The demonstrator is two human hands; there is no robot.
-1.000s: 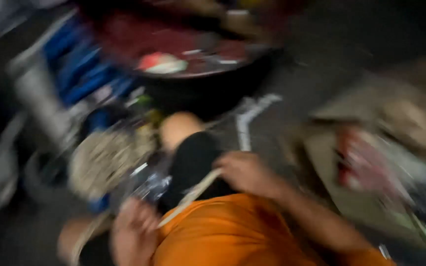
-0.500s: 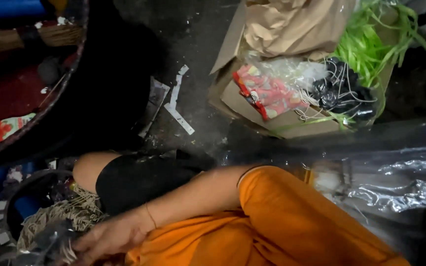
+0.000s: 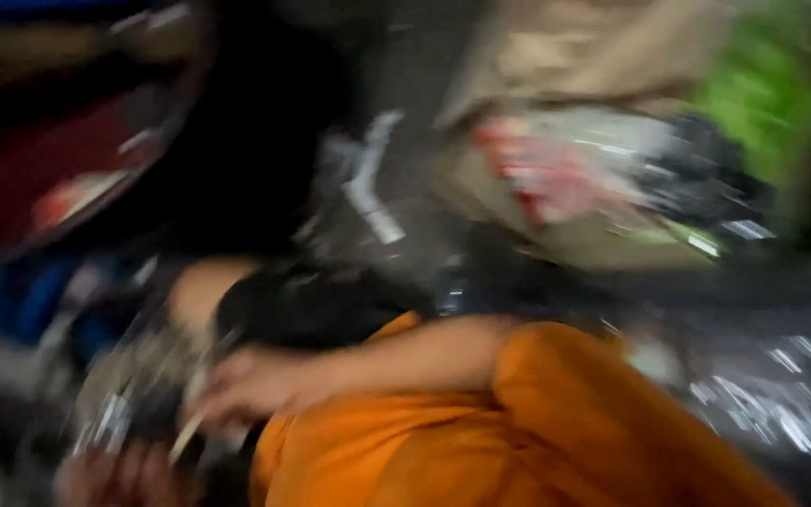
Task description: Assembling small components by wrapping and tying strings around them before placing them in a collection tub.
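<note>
The view is badly smeared, so only broad shapes tell. The person wears an orange top; its short sleeve (image 3: 574, 394) ends above the elbow, well back from the right hand (image 3: 251, 385), and the forearm between them is bare. More orange cloth (image 3: 377, 460) lies in soft folds just below that hand and arm. Just above the hand sits black cloth (image 3: 302, 310), bunched and rounded, with a bare knee (image 3: 194, 291) showing at its left edge. The left hand (image 3: 114, 474) is bare too, low and left of the right. No rings, watch or gloves can be made out.
</note>
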